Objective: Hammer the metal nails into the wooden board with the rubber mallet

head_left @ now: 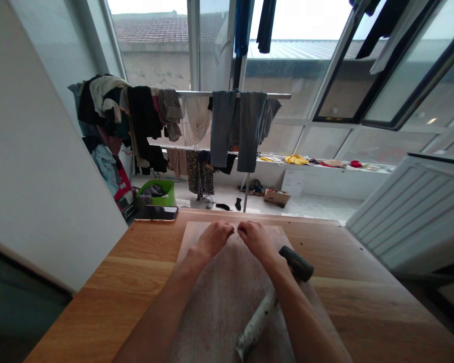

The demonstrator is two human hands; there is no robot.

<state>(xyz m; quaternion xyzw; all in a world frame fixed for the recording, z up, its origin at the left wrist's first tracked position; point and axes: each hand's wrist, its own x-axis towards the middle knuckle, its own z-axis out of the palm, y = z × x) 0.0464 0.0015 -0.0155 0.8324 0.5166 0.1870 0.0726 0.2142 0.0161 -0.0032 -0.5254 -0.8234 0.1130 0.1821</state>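
Note:
My left hand [215,238] and my right hand [256,239] are side by side at the far end of a pale board [227,302] that lies on the wooden table [128,267]. Both have their fingers curled and pinched together, fingertips nearly touching. Between them is something thin and small that I cannot make out. A hammer lies on the board under my right forearm, its dark head [297,263] to the right of my wrist and its taped handle [258,318] running toward me.
A phone [156,213] lies at the table's far left corner. Beyond the table stand a clothes rack [227,126] hung with garments, a green tub [158,192], a cardboard box [276,196] and windows. A white panel [34,166] leans left, a slatted white panel [416,212] right.

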